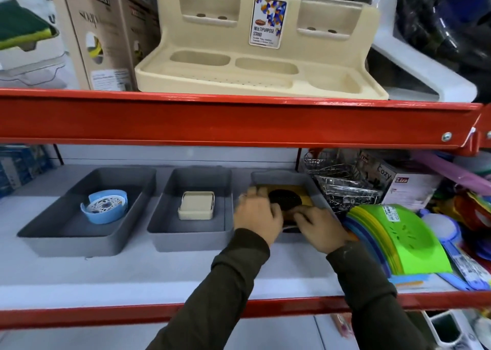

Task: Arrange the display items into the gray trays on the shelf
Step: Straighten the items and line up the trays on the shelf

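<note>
Three gray trays stand in a row on the white shelf. The left tray holds a round blue soap dish with a patterned white top. In the middle tray lies a cream square soap dish. The right tray contains a yellow card with a round black item on it. My left hand and my right hand both rest on the near end of that black item and cover the tray's front edge. Whether the fingers grip it is unclear.
Wire baskets and a white box sit right behind the right tray. A stack of green and coloured plastic pieces leans at the right. Above the red shelf beam stand a beige multipurpose stand and soap boxes.
</note>
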`<state>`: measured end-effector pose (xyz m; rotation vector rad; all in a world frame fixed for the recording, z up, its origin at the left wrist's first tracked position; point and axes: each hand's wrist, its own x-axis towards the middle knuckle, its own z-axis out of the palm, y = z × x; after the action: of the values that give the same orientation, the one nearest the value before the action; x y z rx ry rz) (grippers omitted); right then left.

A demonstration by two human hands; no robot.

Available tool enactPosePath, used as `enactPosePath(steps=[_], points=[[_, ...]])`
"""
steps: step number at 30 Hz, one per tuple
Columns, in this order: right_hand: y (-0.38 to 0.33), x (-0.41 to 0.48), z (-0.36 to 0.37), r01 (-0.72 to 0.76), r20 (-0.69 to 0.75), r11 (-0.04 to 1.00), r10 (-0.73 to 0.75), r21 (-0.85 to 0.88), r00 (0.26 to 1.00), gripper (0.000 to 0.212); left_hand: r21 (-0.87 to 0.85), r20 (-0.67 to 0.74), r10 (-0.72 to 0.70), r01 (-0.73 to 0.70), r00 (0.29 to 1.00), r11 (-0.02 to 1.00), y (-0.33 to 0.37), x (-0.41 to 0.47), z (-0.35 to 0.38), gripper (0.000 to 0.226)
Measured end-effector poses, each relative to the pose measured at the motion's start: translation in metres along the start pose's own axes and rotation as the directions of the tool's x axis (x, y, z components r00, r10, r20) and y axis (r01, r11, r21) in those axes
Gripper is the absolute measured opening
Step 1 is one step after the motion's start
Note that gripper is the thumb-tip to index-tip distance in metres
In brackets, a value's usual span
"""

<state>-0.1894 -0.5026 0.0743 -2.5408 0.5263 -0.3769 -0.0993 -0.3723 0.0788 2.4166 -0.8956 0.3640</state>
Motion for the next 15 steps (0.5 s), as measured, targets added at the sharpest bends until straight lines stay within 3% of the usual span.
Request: enactPosePath(steps=[3, 5, 9, 15], points=[[-0.010, -0.006, 0.007, 0.040, 0.015, 0.999, -0.041, 0.016, 0.999, 0.039, 0.272, 0.012, -0.311, 0.296, 0.950, 0.915, -0.030, -0.009, -0.016, 0.053], [-0.015, -0.011, 0.015, 0.048, 0.026, 0.998, -0.047, -0.050, 0.999, 0.043, 0.372, 0.093, -0.412, 0.352, 0.907, 0.859, -0.045, -0.020, -0.021, 0.051], [-0.018, -0.020, 0.027, 0.076, -0.044, 0.981, -0.085, -0.177, 0.995, 0.037, 0.347, 0.082, -0.312, 0.266, 0.946, 0.899, -0.052, -0.042, -0.021, 0.051], [-0.024, -0.047, 0.034, 0.087, -0.097, 0.980, -0.105, -0.180, 0.990, 0.030, 0.313, 0.000, -0.104, 0.098, 0.995, 0.944, -0.048, -0.073, -0.026, 0.048]])
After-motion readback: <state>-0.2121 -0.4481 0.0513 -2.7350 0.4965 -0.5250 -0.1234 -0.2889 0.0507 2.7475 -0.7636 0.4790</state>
